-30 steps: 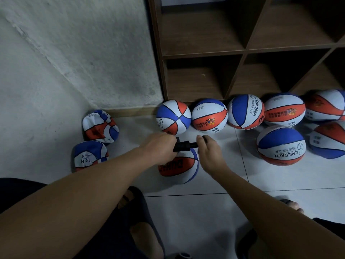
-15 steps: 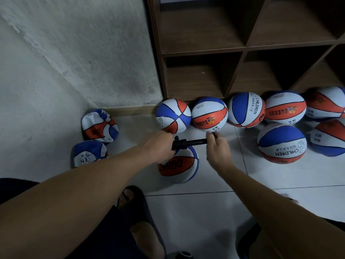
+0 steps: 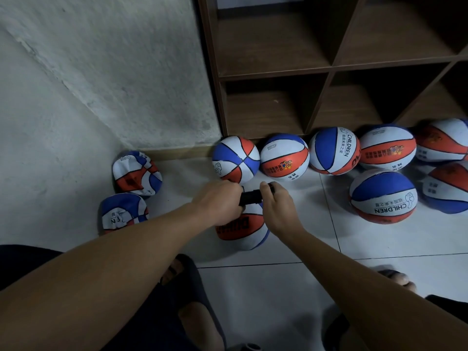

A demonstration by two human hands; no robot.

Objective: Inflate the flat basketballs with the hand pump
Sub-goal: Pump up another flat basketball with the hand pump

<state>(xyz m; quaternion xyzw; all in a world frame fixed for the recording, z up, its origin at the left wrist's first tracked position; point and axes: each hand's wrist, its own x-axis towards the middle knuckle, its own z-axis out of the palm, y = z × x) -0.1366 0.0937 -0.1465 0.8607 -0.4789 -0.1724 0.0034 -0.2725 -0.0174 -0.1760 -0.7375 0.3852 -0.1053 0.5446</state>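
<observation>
- The floor (image 3: 291,300) is pale glossy tile with dark grout lines; a rough grey plastered wall (image 3: 101,72) meets it up and to the left of the grip, and a dark wooden cubby shelf (image 3: 326,69) stands beyond it.
- Round basketballs line the foot of the shelf, the nearest (image 3: 235,159) just past the grip; another marked CHILDREN (image 3: 383,196) lies well to the right of it.
- Two crumpled flat basketballs (image 3: 136,173) (image 3: 122,212) sit against the wall, well to the left of the grip.
- The left hand (image 3: 219,202) is clenched around one end of the black hand pump (image 3: 250,197), knuckles up, forearm reaching in from lower left.
- The right hand (image 3: 277,209) has its fingers curled over the pump's other end, close beside the left.
- The pump lies roughly level, directly above the red, white and blue basketball being filled (image 3: 243,229), which rests on the tile under both hands.
</observation>
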